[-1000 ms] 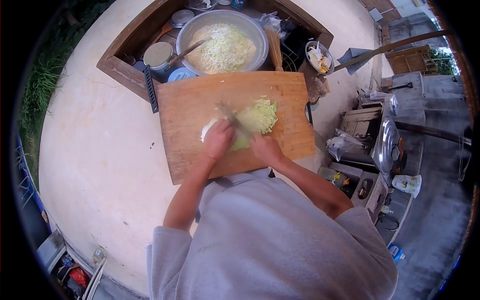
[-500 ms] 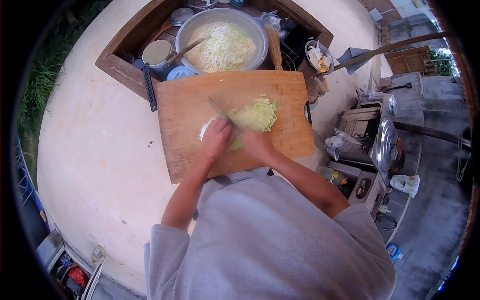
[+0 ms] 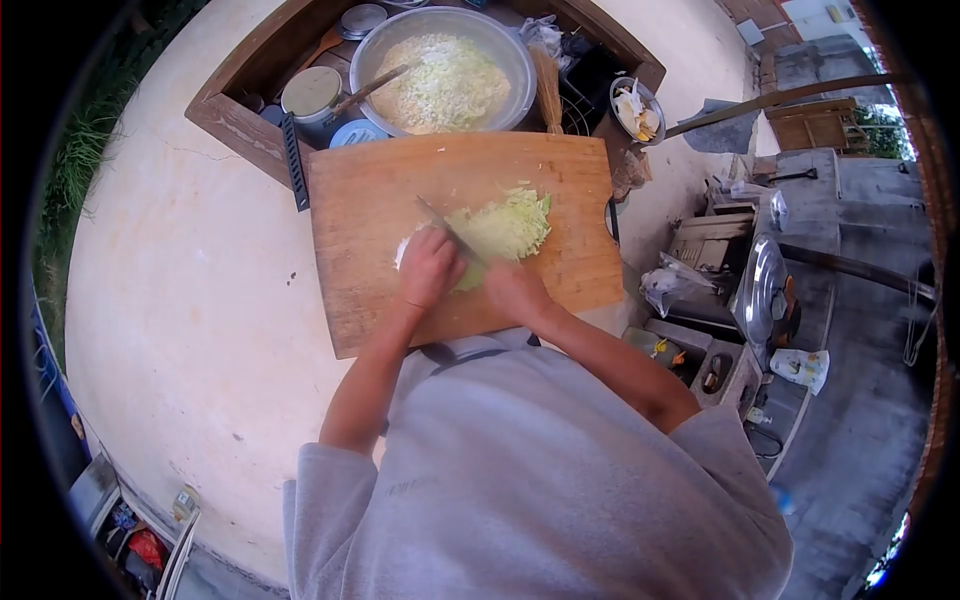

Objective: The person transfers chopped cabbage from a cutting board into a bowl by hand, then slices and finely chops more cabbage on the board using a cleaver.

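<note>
Grey cotton shirt (image 3: 560,480) right up front, filling most of the near side. Next, a big wooden cutting board (image 3: 370,190), near edge just beyond the shirt. Closest to that edge, right hand (image 3: 515,287) closed in a fist around the handle end of a knife (image 3: 446,225), a bit blurry. Blade slanting off toward the far left corner, just beside the left hand (image 3: 432,268). Fingers bent down on that one, over a pale piece (image 3: 402,252) poking out toward the left edge; can't tell how firmly held or how far closed. Over to the right of the blade, a loose pile of shredded greens (image 3: 515,225), about midway between near and far edges and closer to the right edge.

Past the far edge, a blue lid (image 3: 357,133) toward the left, a lidded tin (image 3: 312,95) beyond the corner, and in the middle a large bowl (image 3: 528,75) of chopped pale-green stuff (image 3: 445,80). Also a straw brush (image 3: 547,90), then a smaller bowl (image 3: 657,122) of scraps (image 3: 633,108) out past the far right corner.
</note>
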### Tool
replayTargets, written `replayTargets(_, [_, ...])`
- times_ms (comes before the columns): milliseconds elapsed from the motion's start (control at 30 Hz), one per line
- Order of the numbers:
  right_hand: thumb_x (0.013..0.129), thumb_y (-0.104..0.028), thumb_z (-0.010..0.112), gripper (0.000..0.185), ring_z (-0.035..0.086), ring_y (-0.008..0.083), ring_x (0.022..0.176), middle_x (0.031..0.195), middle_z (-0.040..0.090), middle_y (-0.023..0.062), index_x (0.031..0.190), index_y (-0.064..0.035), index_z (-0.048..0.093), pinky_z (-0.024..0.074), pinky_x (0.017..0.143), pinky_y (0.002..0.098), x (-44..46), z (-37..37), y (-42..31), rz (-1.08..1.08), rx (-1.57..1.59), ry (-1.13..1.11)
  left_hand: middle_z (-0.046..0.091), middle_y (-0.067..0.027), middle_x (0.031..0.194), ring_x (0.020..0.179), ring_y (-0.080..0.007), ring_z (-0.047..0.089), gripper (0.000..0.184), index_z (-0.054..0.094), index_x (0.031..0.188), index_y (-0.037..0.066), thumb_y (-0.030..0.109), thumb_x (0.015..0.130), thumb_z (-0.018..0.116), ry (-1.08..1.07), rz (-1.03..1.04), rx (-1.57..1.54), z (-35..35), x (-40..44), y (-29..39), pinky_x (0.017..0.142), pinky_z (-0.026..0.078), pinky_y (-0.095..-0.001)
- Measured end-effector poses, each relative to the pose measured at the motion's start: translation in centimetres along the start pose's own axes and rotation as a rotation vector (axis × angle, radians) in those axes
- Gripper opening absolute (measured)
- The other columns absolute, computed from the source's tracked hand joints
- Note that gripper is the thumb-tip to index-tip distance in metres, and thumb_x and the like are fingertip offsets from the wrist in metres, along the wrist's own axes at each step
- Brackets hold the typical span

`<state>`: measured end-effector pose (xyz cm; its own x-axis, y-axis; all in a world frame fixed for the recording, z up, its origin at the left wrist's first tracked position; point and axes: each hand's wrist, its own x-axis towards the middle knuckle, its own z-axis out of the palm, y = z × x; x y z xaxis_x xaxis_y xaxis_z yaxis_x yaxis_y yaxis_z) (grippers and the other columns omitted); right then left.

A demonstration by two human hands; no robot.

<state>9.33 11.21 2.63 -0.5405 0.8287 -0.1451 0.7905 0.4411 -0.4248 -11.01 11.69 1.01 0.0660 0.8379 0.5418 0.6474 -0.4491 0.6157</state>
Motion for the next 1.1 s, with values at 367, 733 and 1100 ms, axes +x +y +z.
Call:
replayTargets(367, [0.095, -0.019, 0.058, 0.022, 0.064, 0.0491, 0.067, 0.07, 0.064, 0.026, 0.094, 0.0021, 0.055, 0.0496, 0.06, 0.0572, -2.0, -7.8, -2.9, 0.097, 0.082, -0.102, 0.053, -0.0101, 0.077, 0.071, -0.0305, 0.053, 0.015, 0.055, 0.073, 0.005, -0.001, 0.064, 0.067, 0.051, 0.011, 0.025, -0.4, 0.2, 0.3, 0.062, 0.046, -0.0416])
replayTargets(733, [0.095, -0.018, 0.056, 0.019, 0.065, 0.048, 0.069, 0.072, 0.065, 0.0267, 0.092, 0.0007, 0.057, 0.0506, 0.062, 0.0573, 3.0, -1.1, -0.8, 0.031, 0.079, 0.023, 0.055, -0.0104, 0.078, 0.072, -0.0309, 0.054, 0.015, 0.056, 0.073, 0.005, 0.0, 0.064, 0.067, 0.08, -0.007, -0.041, 0.1, -0.4, -0.3, 0.062, 0.047, -0.0415])
replayTargets(1100, [0.094, -0.019, 0.058, 0.022, 0.065, 0.0477, 0.068, 0.069, 0.064, 0.0269, 0.089, 0.0026, 0.054, 0.0497, 0.06, 0.0569, 0.1, -3.6, -1.4, 0.017, -0.014, -0.159, 0.053, -0.0132, 0.081, 0.075, -0.0333, 0.053, 0.016, 0.053, 0.073, 0.004, 0.002, 0.064, 0.067, 0.061, -0.035, 0.009, 0.1, -0.9, -0.1, 0.064, 0.045, -0.044])
